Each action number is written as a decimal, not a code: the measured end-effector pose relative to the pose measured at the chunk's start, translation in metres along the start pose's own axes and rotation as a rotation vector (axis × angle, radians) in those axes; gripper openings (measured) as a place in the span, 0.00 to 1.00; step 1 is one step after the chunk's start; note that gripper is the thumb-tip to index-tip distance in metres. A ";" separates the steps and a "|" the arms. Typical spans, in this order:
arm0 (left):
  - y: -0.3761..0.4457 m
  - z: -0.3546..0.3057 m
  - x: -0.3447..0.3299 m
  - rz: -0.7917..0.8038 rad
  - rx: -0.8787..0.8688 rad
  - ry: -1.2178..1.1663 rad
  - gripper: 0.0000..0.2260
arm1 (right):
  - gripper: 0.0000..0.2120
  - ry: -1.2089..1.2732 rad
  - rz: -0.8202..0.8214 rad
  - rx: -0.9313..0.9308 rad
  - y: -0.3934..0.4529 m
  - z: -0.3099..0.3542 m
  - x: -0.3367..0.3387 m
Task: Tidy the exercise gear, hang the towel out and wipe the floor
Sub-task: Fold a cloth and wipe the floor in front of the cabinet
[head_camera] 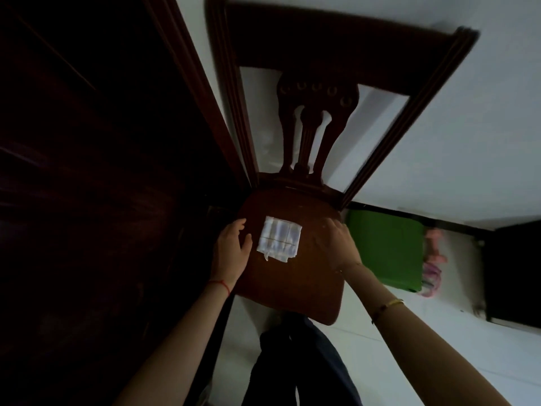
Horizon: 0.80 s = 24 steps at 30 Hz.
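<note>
A small folded white cloth with thin dark lines [279, 239] lies flat near the middle of the dark brown wooden chair seat [292, 276]. The left hand [232, 250] rests open at the seat's left edge, fingers relaxed, just beside the cloth. The right hand [336, 241] rests near the right edge, fingers loosely spread, holding nothing. A green box [386, 250] stands beyond the seat's right edge.

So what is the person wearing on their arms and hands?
Both arms are bare, with no sleeves and no gloves. The left hand has a thin red string tied round its wrist. The right hand has a fine thin chain at its wrist, and farther up that arm sits a gold bangle. No rings show in this dim, blurry picture.
</note>
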<state>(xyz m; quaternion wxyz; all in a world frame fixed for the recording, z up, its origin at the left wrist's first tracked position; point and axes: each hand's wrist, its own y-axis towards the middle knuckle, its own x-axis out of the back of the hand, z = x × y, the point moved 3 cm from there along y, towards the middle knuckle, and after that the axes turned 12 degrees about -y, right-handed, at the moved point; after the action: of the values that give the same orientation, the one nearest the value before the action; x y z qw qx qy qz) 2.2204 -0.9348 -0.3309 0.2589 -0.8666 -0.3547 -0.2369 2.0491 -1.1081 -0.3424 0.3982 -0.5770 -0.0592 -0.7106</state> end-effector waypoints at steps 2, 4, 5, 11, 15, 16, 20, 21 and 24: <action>0.027 0.031 -0.029 0.031 0.054 -0.009 0.18 | 0.20 -0.031 0.046 -0.017 0.031 -0.006 -0.034; 0.051 0.059 -0.055 0.059 0.096 -0.011 0.19 | 0.21 -0.035 0.091 -0.015 0.059 -0.012 -0.068; 0.061 0.072 -0.069 0.077 0.111 -0.007 0.20 | 0.21 -0.047 0.102 -0.006 0.072 -0.015 -0.085; 0.099 0.129 -0.125 0.145 0.204 0.012 0.24 | 0.23 -0.036 0.114 -0.002 0.126 -0.026 -0.159; 0.103 0.148 -0.142 0.134 0.241 0.056 0.23 | 0.23 -0.053 0.120 -0.002 0.140 -0.029 -0.183; 0.103 0.152 -0.145 0.124 0.257 0.044 0.22 | 0.23 -0.051 0.119 -0.004 0.144 -0.029 -0.187; 0.105 0.155 -0.145 0.155 0.354 0.008 0.14 | 0.19 -0.012 0.165 -0.049 0.147 -0.029 -0.189; 0.105 0.153 -0.143 0.173 0.365 -0.005 0.12 | 0.19 0.008 0.187 -0.075 0.147 -0.029 -0.187; 0.098 0.135 -0.126 0.194 0.359 -0.063 0.08 | 0.19 0.124 0.222 -0.130 0.138 -0.026 -0.167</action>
<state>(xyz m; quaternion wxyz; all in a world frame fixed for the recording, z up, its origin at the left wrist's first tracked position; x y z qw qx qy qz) 2.2434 -0.9743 -0.5350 0.4197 -0.8436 -0.3139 -0.1167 2.1189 -1.1326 -0.5475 0.4389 -0.5597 0.0758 -0.6988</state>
